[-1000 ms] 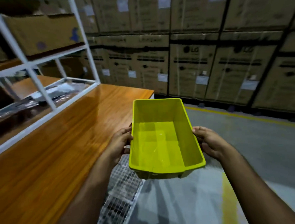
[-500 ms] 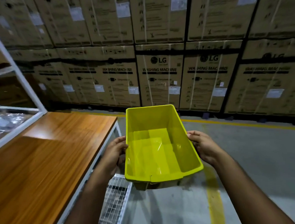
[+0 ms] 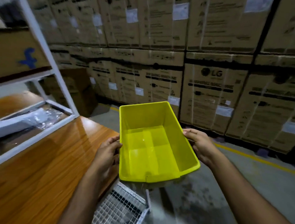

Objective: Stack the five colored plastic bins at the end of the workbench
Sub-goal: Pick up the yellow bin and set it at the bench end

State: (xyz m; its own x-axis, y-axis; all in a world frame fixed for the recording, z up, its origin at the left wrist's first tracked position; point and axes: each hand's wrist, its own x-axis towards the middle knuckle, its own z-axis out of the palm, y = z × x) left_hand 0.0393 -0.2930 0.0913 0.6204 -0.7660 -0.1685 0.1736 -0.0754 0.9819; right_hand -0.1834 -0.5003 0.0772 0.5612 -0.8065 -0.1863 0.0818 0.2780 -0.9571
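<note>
An empty yellow plastic bin (image 3: 150, 145) is held in the air just past the right end of the wooden workbench (image 3: 44, 167). My left hand (image 3: 108, 150) grips its left rim, fingers curled over the edge. On the opposite side my right hand (image 3: 199, 145) grips the right rim the same way. The bin is tilted slightly, its open top facing me. No other colored bins are in view.
A white metal shelf frame (image 3: 44, 53) stands on the bench at the left, with plastic-wrapped items (image 3: 30, 118) inside. A wire mesh rack (image 3: 120, 211) sits below the bench end. Stacked cardboard appliance boxes (image 3: 209, 85) line the back. A yellow floor line (image 3: 257, 159) runs at the right.
The view has swung back to the left, so the shelf frame and bench fill more of the left side. The bin stays held between both hands, now nearer the bench end.
</note>
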